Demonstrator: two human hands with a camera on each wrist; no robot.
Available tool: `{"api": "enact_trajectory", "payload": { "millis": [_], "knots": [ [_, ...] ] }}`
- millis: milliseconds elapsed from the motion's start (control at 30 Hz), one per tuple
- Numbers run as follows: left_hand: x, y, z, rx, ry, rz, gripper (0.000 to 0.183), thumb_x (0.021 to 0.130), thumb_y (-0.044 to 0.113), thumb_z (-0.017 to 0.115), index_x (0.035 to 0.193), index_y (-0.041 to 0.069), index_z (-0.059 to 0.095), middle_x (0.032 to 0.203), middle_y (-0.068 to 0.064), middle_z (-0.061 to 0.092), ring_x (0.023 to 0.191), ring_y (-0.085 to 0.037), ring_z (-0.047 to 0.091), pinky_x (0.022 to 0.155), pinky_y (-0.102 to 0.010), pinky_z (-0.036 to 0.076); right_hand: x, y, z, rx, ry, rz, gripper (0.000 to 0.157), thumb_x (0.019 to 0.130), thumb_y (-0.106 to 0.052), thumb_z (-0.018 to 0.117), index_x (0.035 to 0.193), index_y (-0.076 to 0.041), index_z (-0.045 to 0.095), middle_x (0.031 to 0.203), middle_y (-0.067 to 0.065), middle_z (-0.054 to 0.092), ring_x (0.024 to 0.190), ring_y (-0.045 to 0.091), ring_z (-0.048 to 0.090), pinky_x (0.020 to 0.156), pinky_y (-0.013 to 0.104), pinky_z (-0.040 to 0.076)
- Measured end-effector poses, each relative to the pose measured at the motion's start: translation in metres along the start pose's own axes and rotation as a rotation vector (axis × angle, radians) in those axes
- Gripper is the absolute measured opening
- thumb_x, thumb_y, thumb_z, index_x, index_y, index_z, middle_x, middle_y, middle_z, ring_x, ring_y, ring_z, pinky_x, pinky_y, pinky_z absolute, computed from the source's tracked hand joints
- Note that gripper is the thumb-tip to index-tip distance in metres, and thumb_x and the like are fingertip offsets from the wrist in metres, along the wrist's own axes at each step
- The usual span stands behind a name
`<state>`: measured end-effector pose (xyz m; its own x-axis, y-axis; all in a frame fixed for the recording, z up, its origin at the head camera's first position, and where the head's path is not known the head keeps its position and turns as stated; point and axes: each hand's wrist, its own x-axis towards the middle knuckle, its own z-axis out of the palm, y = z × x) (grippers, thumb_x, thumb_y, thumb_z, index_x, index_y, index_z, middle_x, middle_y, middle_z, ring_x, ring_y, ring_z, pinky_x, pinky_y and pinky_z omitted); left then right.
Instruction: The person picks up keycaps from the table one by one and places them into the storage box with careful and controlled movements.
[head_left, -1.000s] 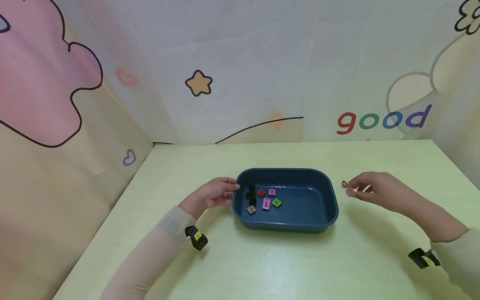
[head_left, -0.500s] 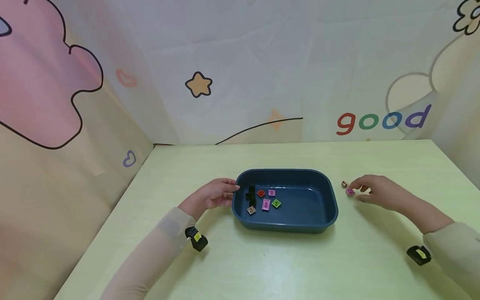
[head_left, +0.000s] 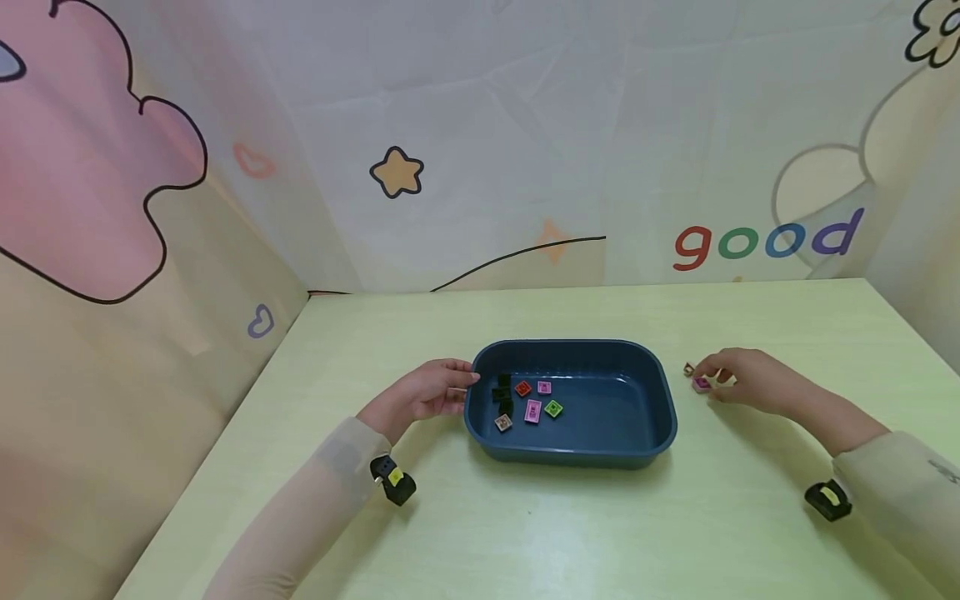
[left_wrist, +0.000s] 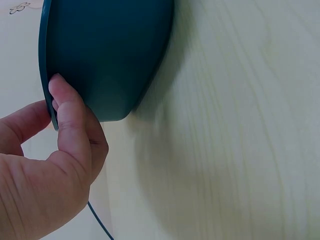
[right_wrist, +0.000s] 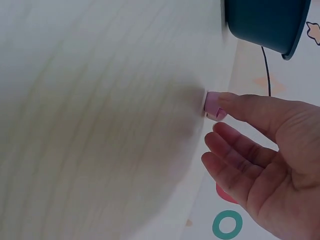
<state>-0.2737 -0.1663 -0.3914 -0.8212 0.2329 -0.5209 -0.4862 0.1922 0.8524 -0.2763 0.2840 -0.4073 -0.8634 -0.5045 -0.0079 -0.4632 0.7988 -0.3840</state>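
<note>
My left hand (head_left: pixel 429 390) grips the left rim of a dark blue plastic tub (head_left: pixel 600 454); the left wrist view shows the thumb and fingers on either side of the rim (left_wrist: pixel 45 60). To the right of the tub, my right hand (head_left: pixel 757 379) has thumb and index finger at a small pink block (head_left: pixel 701 385) on the table. In the right wrist view the thumb tip lies against the pink block (right_wrist: pixel 212 104), and the index finger is mostly hidden. A small brown block (head_left: pixel 688 368) sits just beyond the fingertips.
Inside the tub lie a red block (head_left: pixel 522 388), two pink blocks (head_left: pixel 532 411), a green block (head_left: pixel 553 408), a tan block (head_left: pixel 503 422) and several dark pieces (head_left: pixel 504 396) at the left. A printed cloth (head_left: pixel 487 167) hangs behind the pale table (head_left: pixel 480 533).
The right fingers have parted from the pink block, then closed around it again, with the right forearm shifting slightly left. My left hand and the tub have stayed put.
</note>
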Motion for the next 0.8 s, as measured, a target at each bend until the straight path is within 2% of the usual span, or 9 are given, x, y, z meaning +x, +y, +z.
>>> {"api": "enact_trajectory", "payload": {
  "millis": [200,333,600,800],
  "knots": [
    [-0.0005,-0.0004,0.0000,-0.008,0.002,-0.003,0.007,0.106,0.012,0.053,0.112,0.009,0.055,0.087,0.001,0.060,0.070,-0.010,0.059,0.059,-0.017,0.056,0.0039,0.0007,0.0004,0.005,-0.010,0.009,0.027,0.085,-0.001,0.076,0.112,0.004,0.072,0.104,0.016,0.074,0.090,0.028,0.067,0.079,0.041,0.060],
    [0.0009,-0.0007,-0.0003,-0.017,0.006,-0.007,0.008,0.106,0.012,0.053,0.113,0.009,0.055,0.088,0.000,0.061,0.072,-0.011,0.059,0.059,-0.017,0.056,0.0062,0.0006,0.0006,0.019,-0.025,0.038,0.025,0.085,0.002,0.075,0.110,0.006,0.072,0.102,0.018,0.073,0.090,0.029,0.067,0.081,0.045,0.061],
    [0.0012,-0.0012,-0.0001,-0.011,-0.001,-0.003,0.010,0.106,0.012,0.053,0.116,0.008,0.055,0.087,0.001,0.061,0.070,-0.010,0.061,0.058,-0.017,0.055,0.0084,-0.0011,0.0019,0.025,-0.021,0.043,0.018,0.086,0.004,0.074,0.104,0.005,0.073,0.096,0.012,0.073,0.086,0.023,0.063,0.084,0.047,0.060],
    [-0.0002,-0.0007,0.0005,-0.013,0.002,-0.003,0.012,0.106,0.013,0.053,0.118,0.007,0.055,0.088,0.001,0.061,0.071,-0.010,0.061,0.058,-0.017,0.056,0.0085,-0.0025,0.0006,0.023,-0.012,0.049,0.016,0.086,0.001,0.076,0.102,0.002,0.073,0.095,0.011,0.072,0.087,0.024,0.062,0.084,0.047,0.060]
  ]
}}
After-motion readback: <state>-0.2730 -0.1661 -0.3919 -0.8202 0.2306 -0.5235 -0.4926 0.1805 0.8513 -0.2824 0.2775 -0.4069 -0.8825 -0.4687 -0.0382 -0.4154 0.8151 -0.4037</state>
